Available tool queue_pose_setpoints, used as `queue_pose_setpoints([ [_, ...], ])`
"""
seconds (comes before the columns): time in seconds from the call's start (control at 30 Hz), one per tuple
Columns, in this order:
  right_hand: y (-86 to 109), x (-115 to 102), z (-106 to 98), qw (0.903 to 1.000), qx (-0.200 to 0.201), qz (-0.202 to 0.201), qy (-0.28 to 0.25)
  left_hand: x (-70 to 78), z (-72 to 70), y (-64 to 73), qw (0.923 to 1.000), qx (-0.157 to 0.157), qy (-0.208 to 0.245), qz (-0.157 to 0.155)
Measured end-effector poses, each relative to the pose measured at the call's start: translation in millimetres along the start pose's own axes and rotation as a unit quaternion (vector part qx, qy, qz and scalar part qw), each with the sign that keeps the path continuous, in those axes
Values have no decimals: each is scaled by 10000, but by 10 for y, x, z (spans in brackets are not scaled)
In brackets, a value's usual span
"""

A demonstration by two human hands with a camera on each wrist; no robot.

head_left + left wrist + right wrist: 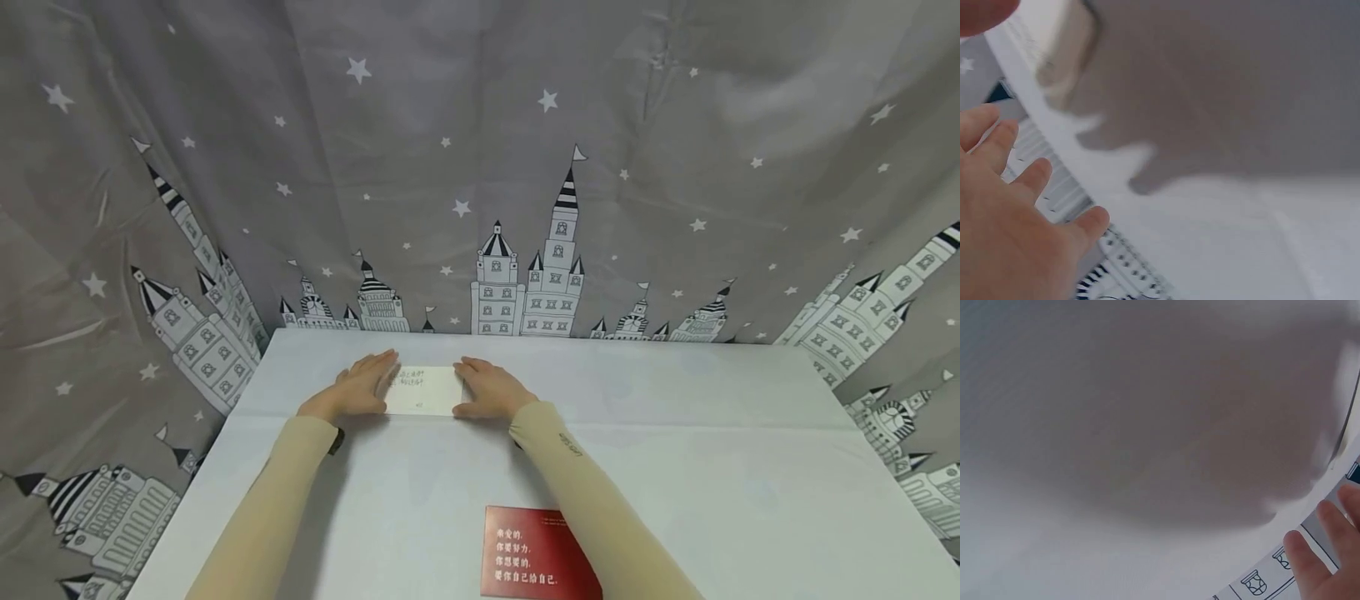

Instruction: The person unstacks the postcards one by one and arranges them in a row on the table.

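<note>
A pale card or booklet (426,392) with handwriting on its upper left lies lengthwise between my two hands, near the far side of the white table. My left hand (356,386) is at its left end, thumb by the near corner and fingertips by the far one. At the right end, my right hand (491,389) spans the edge the same way, its fingertips at the corners. In the left wrist view, spread fingers (1034,178) reach past a pale edge. The right wrist view shows extended fingers (1302,556) beside a shadow; most of the card is hidden there.
A red booklet (525,554) with white printed lettering lies near the front, partly covered by my right sleeve. A grey curtain (420,167) with stars and castles hangs behind the white table (675,500) and along its sides. A crease crosses the tabletop.
</note>
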State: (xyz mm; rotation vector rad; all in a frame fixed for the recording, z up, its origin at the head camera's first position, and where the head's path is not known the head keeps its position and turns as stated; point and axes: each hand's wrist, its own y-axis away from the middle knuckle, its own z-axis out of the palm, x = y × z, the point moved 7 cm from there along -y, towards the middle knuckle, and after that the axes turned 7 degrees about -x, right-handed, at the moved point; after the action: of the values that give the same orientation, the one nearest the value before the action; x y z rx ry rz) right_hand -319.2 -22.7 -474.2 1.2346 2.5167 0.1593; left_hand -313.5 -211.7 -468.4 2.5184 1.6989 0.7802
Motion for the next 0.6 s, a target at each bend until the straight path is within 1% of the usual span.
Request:
queue_pose_setpoints([
  [0.07,26,3,-17,10000,37,-82,4,69,-8,5,9999,44,17,144],
  [0.23,121,18,-42,9993,140,-338,13,285,-26,60,9989,13,236,406],
  [0.4,256,123,-54,9991,188,-368,-40,539,-26,112,9966,-23,335,751],
  [0.5,354,179,-64,9986,257,-443,-100,661,0,131,9957,-76,208,896],
  [0.6,453,211,-72,9977,335,-558,-170,756,24,146,9947,-59,99,1025],
])
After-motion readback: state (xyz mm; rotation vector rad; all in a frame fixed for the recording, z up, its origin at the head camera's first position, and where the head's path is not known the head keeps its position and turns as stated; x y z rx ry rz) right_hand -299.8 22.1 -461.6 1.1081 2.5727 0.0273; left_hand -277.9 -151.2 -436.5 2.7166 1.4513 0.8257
